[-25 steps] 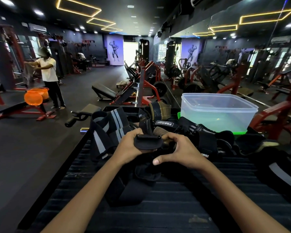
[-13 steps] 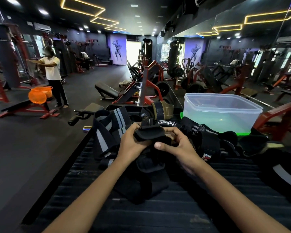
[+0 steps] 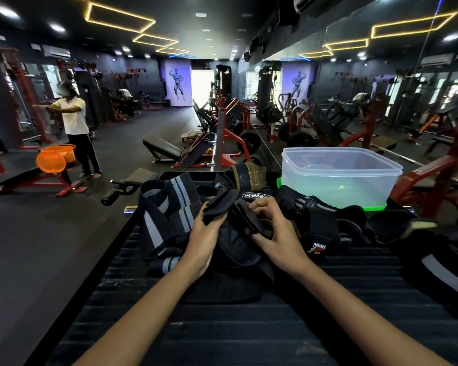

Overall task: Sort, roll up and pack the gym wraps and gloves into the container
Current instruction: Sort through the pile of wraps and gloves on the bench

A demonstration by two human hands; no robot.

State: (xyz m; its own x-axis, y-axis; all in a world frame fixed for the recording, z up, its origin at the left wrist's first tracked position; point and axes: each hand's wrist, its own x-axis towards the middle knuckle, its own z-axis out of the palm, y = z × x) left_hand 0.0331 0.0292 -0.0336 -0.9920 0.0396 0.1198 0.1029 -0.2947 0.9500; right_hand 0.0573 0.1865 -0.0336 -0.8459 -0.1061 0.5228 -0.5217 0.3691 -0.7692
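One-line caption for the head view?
Both hands, left hand and right hand, grip a black wrap before an empty clear container.

Two bare forearms reach in from the bottom edge, ending in an ungloved left hand (image 3: 201,241) and an ungloved right hand (image 3: 278,233), with no sleeves, watch, rings or wristbands visible, and short, unpainted nails on the fingers (image 3: 259,204).

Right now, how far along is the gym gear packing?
Done: nothing visibly packed; the clear plastic container looks empty. In hand: the left hand and right hand both grip a black wrist wrap, apparently rolling or folding it. Left: the grey-striped black wraps, the black gloves and the olive-trimmed glove lie loose on the black ribbed surface.
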